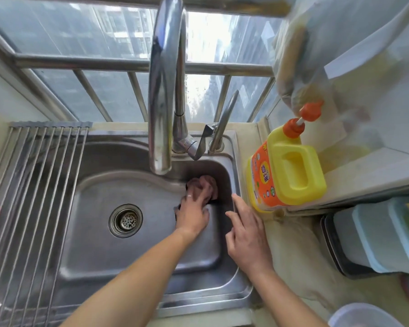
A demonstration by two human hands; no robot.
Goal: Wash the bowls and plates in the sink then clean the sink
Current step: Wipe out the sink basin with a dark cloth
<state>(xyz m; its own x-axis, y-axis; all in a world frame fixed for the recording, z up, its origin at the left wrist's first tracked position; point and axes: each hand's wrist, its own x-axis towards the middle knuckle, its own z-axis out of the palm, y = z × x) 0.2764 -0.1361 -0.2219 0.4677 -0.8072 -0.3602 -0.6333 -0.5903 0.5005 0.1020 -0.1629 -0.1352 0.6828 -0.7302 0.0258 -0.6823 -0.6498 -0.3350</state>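
While no bowl or plate lies in the stainless steel sink [99, 251], the head view suggests that the washing part is finished and the cleaning of the sink is now going on. At the back right corner of the basin, under the tall curved chrome faucet [162, 90], the left hand [194, 212] presses a crumpled reddish-brown cloth [204, 185] against the sink wall, with its fingers curled over the cloth. The right hand [243, 234] rests on the right rim of the sink, its fingers straight and apart, and it holds nothing. The round metal drain strainer [125, 220] shows bare in the middle of the basin. A yellow and orange detergent bottle with a pump [286, 171] stands on the counter just beside the sink. A roll-up metal drying rack [33, 185] covers the left side. I judge that the rest of the basin remains to be wiped.
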